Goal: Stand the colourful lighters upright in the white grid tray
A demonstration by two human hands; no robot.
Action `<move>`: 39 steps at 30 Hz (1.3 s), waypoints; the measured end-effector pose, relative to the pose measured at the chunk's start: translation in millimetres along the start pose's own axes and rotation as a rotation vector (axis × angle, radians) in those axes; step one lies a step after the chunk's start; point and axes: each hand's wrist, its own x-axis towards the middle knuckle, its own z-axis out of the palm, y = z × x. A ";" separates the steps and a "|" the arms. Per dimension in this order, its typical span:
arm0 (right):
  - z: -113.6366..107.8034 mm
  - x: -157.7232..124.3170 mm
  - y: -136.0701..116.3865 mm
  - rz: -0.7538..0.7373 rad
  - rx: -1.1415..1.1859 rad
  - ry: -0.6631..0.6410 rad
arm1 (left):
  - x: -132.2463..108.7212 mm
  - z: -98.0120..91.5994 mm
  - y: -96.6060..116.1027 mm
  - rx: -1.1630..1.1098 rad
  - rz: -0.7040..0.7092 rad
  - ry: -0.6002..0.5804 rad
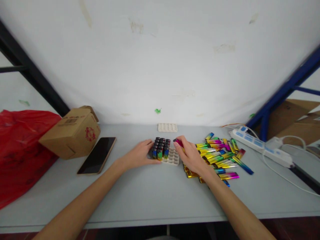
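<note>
My left hand (140,154) curls round the left side of a white tray of round pockets (173,159), its fingers and thumb against the tray and the nearest lighters. Several shiny coloured lighters with black tops (160,148) stand upright in rows in the tray's left part; empty pockets show on the right. Pinched in my right hand (190,155) is a magenta metallic lighter (179,142), just above the tray's right side. Beside and partly under that hand lies a loose heap of gold, blue, green and pink lighters (220,158).
A second pocketed tray (167,127) lies by the wall. On the left are a dark phone (97,156), a cardboard box (71,133) and a red plastic bag (22,153). A white power strip (260,146) with cables sits right of the heap, near a blue metal frame (280,93).
</note>
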 end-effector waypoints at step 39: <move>-36.0 1.9 12.0 -0.013 -0.142 -0.316 | 1.7 -2.9 7.5 0.025 -0.010 -0.014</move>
